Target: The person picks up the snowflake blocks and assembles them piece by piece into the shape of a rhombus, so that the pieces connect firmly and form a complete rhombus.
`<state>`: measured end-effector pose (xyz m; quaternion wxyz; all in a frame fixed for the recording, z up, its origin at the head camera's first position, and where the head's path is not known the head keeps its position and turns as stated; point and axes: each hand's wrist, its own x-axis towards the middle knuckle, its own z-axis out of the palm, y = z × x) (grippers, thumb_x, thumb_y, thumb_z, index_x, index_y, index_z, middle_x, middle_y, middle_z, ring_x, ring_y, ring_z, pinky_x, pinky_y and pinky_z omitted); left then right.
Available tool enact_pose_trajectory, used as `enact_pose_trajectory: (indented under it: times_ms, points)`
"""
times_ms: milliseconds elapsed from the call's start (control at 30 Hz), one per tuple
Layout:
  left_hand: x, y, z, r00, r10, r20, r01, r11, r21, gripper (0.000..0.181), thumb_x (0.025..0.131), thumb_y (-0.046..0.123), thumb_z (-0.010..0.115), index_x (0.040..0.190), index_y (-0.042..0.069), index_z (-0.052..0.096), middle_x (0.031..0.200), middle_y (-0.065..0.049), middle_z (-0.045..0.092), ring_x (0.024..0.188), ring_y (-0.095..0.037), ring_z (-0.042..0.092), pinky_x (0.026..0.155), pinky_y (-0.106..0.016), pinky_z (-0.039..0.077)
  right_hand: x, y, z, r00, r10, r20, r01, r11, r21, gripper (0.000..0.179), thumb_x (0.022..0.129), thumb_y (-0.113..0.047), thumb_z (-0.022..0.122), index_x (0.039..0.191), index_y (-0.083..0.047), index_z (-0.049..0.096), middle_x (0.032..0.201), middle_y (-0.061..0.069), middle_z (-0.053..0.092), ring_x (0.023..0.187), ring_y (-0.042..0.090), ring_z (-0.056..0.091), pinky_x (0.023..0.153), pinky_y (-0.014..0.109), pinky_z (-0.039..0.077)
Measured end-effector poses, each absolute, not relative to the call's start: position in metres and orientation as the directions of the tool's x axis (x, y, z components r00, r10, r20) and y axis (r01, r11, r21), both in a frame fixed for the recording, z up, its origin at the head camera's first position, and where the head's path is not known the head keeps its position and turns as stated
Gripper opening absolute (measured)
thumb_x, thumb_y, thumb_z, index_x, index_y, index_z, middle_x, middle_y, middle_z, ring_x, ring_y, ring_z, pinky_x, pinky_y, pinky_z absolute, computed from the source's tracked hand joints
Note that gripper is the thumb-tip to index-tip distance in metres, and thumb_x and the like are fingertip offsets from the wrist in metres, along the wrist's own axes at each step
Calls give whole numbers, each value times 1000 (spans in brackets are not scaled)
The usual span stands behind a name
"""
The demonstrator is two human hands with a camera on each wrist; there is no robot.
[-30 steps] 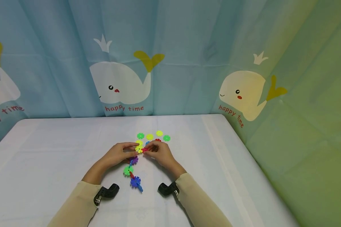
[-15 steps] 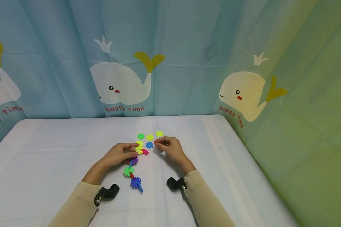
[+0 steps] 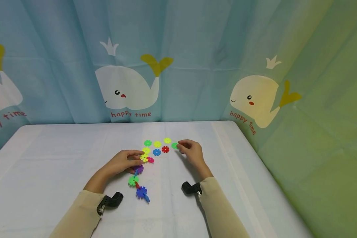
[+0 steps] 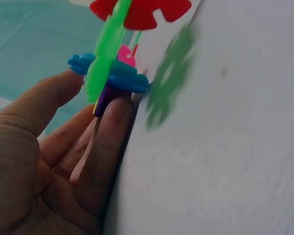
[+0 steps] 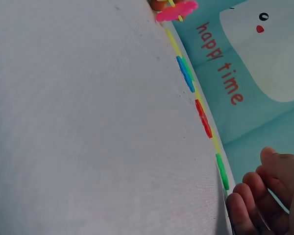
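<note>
My left hand grips a chain of linked plastic snowflake discs near its upper end. A yellow disc and a pink disc top the chain. Below the fingers hang a purple disc, a green disc and a dark blue disc, with narrow blue and red ones edge-on between. In the left wrist view, thumb and fingers close around the chain by a blue disc. My right hand holds nothing; its loosely bent fingertips are right beside a loose green disc.
Loose discs lie beyond the chain: red, blue, green and several yellow, one at the back. They rest on a white-covered table. A whale-print curtain stands behind and at the right.
The right hand has let go of the pink disc, now on the chain, and moved right and away to the loose green disc. The left hand has barely shifted and keeps its hold.
</note>
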<state>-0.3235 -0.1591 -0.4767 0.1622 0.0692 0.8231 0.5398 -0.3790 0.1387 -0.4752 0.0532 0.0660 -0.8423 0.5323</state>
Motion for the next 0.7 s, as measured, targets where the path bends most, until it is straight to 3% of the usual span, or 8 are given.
enact_pose_trajectory:
  times_ms: [333,700]
  points:
    - [-326,-176,-476,-931,295,-215,-88,390,917,58,90,30,73,140,7,54,129,-20,59,85,-15,66,70,-35,60,-378,134,-473,-986,-81,145,-166,462,-871,23,88,-15,74,107,-3,74,93,10,74,70,13,67,61,21,49]
    - [-325,-202,-474,-931,284,-227,-106,387,916,58,92,29,70,142,5,51,133,-22,56,89,-15,64,72,-34,60,-372,90,-461,-947,-305,98,-247,502,-829,26,88,-19,75,110,-4,73,98,5,74,80,12,68,70,25,54]
